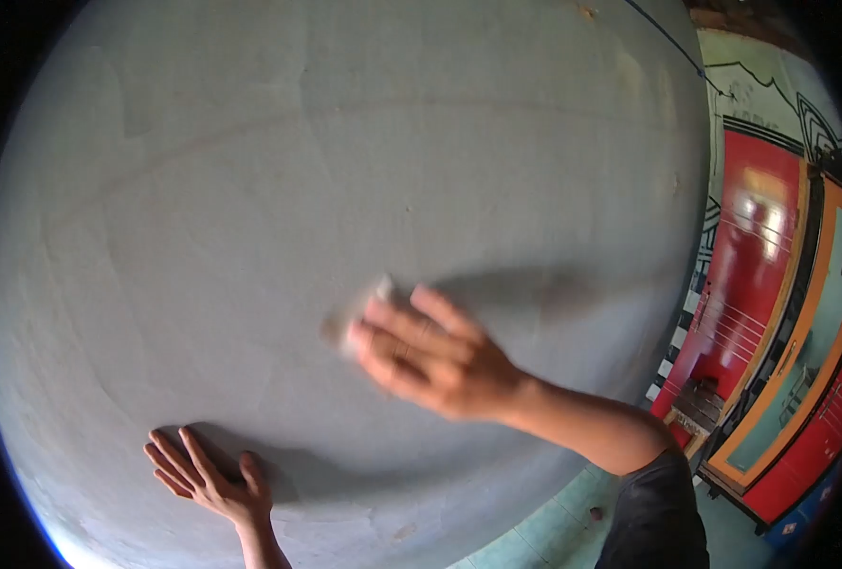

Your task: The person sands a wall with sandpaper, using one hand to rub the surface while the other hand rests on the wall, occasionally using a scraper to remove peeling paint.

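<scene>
A large grey wall (250, 218) fills most of the view, bent by the lens. My left hand (212, 484) lies flat against it at the lower left, fingers spread and nothing in them. Near the middle, my right hand (430, 360) is pressed to the wall with its fingers over a small pale flat piece (384, 287). Motion blurs the fingertips and this piece, and I cannot tell its exact kind. Its greyish-brown edge sticks out to the left of the fingers. The right arm's dark sleeve reaches in from the lower right and casts a shadow across the wall.
A red cabinet (748, 237) and an orange-framed cabinet with glass (810, 360) stand on the right. Beyond the wall's edge is a painted wall (748, 71). A dark cable (666, 36) hangs at the top right. Light green floor tiles (544, 526) show below.
</scene>
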A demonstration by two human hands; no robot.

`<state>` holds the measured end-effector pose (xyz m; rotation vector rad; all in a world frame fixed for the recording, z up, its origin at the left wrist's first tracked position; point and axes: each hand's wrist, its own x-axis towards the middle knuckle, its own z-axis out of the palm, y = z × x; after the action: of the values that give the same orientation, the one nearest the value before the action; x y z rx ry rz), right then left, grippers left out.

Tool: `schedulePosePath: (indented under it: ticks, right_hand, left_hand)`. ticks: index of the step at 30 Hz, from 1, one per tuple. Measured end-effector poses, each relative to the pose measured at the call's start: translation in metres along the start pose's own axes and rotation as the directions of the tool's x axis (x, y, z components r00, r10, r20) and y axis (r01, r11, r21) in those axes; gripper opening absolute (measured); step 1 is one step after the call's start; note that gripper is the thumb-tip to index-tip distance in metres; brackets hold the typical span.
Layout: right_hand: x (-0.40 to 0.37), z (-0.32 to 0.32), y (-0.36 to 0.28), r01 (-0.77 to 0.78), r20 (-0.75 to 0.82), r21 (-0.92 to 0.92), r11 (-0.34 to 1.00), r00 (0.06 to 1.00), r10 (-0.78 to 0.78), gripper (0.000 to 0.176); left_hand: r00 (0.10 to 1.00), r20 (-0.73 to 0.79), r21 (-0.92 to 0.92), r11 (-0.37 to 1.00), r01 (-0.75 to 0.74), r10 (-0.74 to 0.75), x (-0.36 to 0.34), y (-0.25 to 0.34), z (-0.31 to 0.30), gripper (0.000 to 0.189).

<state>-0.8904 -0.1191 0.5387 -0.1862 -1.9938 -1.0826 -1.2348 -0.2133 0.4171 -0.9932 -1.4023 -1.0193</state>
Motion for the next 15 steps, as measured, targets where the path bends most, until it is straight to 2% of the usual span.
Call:
schedulePosePath:
  ticks: [3, 4, 5, 7, 8, 10, 12, 14, 15]
  right_hand:
    - [-0.034, -0.021, 0.043, -0.113, -0.054, -0.101, 0.988, 0.993, 0.108, 0.037]
    - [-0.049, -0.039, 0.077, -0.245, -0.087, -0.196, 0.949, 0.969, 0.233, 0.037]
    - [-0.066, -0.047, 0.098, -0.604, -0.2, -0.047, 0.796, 0.786, 0.585, 0.038]
    - [-0.087, -0.046, 0.104, -0.896, -0.195, 0.035, 0.442, 0.428, 0.883, 0.041]
    - [-0.096, -0.038, 0.075, -0.821, -0.153, 0.018, 0.571, 0.562, 0.813, 0.044]
    - [-0.11, -0.024, 0.017, -0.611, -0.059, 0.028, 0.791, 0.789, 0.611, 0.049]
    - [-0.147, -0.009, -0.033, -0.416, 0.121, 0.074, 0.907, 0.906, 0.405, 0.048]
    - [-0.207, -0.003, -0.017, -0.672, -0.113, 0.068, 0.737, 0.729, 0.675, 0.036]
    - [-0.223, -0.004, -0.001, -0.804, -0.332, 0.027, 0.595, 0.554, 0.763, 0.034]
  left_hand:
    - [1.0, -0.026, 0.033, 0.999, -0.008, 0.009, 0.001, -0.003, 0.005, 0.08]
    - [0.999, -0.036, 0.039, 0.999, -0.007, 0.008, -0.001, -0.002, 0.007, 0.08]
    - [1.0, -0.023, 0.025, 0.999, 0.021, -0.021, 0.002, 0.002, 0.005, 0.081]
    - [0.994, 0.003, -0.046, 0.993, 0.107, -0.107, -0.014, 0.023, 0.008, 0.083]
    - [0.989, 0.004, -0.08, 0.986, 0.149, -0.149, -0.024, 0.037, 0.004, 0.084]
    - [0.973, 0.153, -0.167, 0.965, 0.201, -0.176, -0.06, 0.085, -0.009, 0.089]
    - [0.945, 0.31, -0.203, 0.964, 0.173, -0.104, -0.095, 0.122, -0.017, 0.097]
    - [0.862, 0.5, -0.276, 0.929, 0.247, -0.081, -0.132, 0.139, -0.014, 0.112]
    - [0.854, 0.516, -0.298, 0.919, 0.257, -0.072, -0.134, 0.151, -0.019, 0.111]
